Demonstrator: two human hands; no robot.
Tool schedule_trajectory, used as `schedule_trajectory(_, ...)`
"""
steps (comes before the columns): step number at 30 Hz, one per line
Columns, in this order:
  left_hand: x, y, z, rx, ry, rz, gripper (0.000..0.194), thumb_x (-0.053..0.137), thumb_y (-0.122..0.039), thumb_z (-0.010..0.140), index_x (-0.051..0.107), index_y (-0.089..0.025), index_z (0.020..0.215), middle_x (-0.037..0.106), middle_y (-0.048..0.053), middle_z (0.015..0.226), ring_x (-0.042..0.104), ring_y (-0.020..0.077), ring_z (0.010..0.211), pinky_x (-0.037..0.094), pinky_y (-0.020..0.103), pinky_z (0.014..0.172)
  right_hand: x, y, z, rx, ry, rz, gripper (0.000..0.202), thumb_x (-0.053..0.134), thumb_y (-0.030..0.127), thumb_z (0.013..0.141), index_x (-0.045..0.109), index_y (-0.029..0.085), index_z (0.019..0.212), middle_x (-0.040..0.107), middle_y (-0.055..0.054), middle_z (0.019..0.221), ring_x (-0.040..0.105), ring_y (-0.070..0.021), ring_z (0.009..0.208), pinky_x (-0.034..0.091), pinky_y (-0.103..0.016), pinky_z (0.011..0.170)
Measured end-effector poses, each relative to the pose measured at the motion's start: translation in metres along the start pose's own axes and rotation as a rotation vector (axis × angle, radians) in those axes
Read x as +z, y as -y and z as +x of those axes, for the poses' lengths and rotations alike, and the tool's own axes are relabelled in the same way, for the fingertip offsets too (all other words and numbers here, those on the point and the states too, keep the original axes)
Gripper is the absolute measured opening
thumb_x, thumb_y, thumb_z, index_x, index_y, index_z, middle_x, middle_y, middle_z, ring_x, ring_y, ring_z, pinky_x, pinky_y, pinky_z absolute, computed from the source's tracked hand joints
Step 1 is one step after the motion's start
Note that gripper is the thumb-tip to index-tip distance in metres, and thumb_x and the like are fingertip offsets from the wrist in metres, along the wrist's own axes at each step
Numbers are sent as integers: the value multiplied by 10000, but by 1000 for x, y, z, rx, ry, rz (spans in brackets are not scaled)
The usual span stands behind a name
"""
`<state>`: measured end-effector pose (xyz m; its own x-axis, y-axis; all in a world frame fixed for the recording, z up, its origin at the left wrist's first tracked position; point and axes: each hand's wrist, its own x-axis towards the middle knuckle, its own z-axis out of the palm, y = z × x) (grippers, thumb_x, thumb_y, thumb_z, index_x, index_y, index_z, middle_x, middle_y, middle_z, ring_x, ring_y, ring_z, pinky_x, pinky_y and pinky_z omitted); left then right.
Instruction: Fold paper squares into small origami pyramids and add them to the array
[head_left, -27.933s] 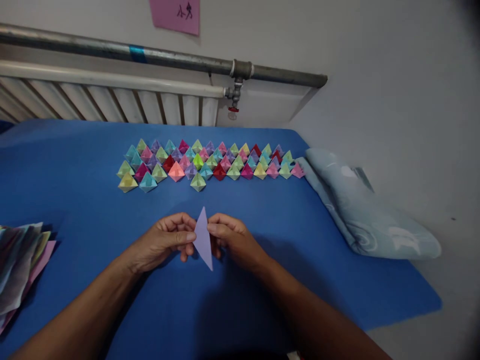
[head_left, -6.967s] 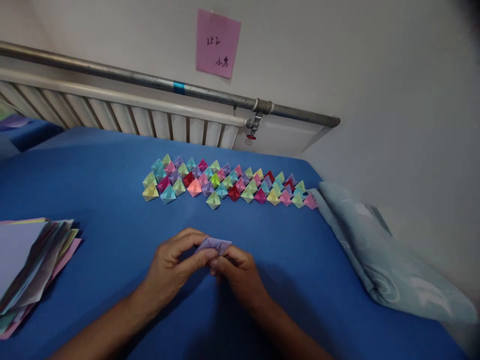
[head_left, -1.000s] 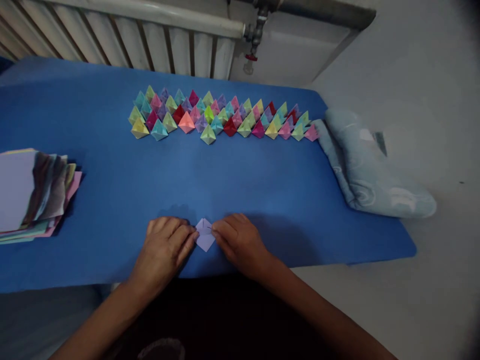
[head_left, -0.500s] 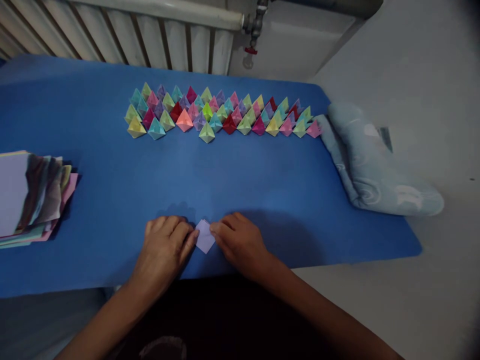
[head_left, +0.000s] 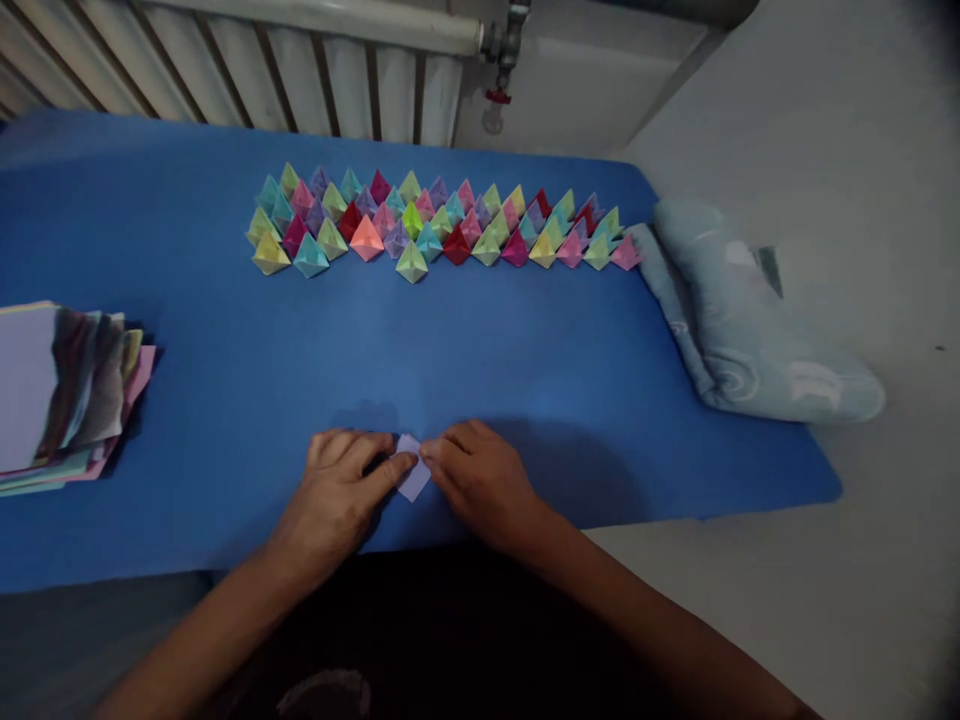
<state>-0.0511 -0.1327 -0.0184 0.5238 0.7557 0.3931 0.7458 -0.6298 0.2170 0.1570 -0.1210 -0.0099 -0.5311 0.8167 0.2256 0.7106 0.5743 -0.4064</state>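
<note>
A small folded lilac paper (head_left: 412, 482) lies diamond-shaped on the blue table (head_left: 480, 350), near its front edge. From the left, my left hand (head_left: 341, 485) holds it, thumb pressed across its upper part and fingers at its left corner. My right hand (head_left: 484, 480) pinches the paper's upper right edge, its fingers curled. The two hands nearly meet over the paper and hide parts of its edges. Farther back stand several rows of folded paper pieces (head_left: 411, 262) in many colours.
A stack of coloured paper sheets (head_left: 26, 385) lies at the left. At the right edge rests a folded light-blue blanket (head_left: 750, 340). Behind the table are a white radiator (head_left: 292, 80) and a valve with a red handle (head_left: 497, 97).
My left hand has shifted right, and its thumb has slid from the paper's left corner onto its upper part. My right hand has hardly moved and stays on the paper.
</note>
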Motion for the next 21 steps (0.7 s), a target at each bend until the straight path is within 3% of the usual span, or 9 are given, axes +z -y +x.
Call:
schedule_trajectory(7, -13, 10, -17, 98, 125, -7, 442, 407, -66, 955, 546, -234, 1339, 675, 100, 1199, 587, 257, 1020, 390, 438, 858, -8, -2, -17, -6, 1, -92, 273, 481, 158, 955, 675, 265, 1115, 659, -35, 876, 485, -182, 768, 338, -339, 702)
schedule_trajectory(12, -24, 6, -24, 110, 132, 49, 407, 415, -86, 946, 560, -176, 1315, 664, 116, 1247, 589, 303, 1032, 394, 460, 846, -10, -3, -24, 7, 62, -145, 310, 508, 153, 940, 643, 286, 1186, 655, -46, 967, 466, -196, 799, 320, -353, 719)
schedule_trajectory(15, -28, 1, -5, 85, 108, 11, 261, 482, -154, 931, 656, -193, 1122, 705, 84, 1136, 603, 283, 996, 410, 444, 834, -7, -4, -23, -4, 62, -151, 333, 503, 149, 939, 642, 300, 1202, 650, -45, 975, 449, -195, 793, 312, -354, 718)
schedule_trajectory(17, -28, 2, 16, 65, 156, -54, 167, 531, -212, 910, 671, -204, 999, 699, 73, 1104, 601, 266, 989, 426, 424, 828, -6, -5, -22, -20, 49, -169, 344, 491, 144, 942, 646, 300, 1206, 648, -49, 942, 440, -195, 784, 307, -355, 711)
schedule_trajectory(21, -18, 13, 58, 113, 362, -175, 176, 514, -154, 852, 658, -198, 942, 693, 46, 923, 622, 192, 813, 469, 328, 739, -6, -5, -22, -29, 28, -181, 325, 499, 146, 935, 667, 287, 1174, 652, -49, 900, 440, -188, 753, 305, -344, 684)
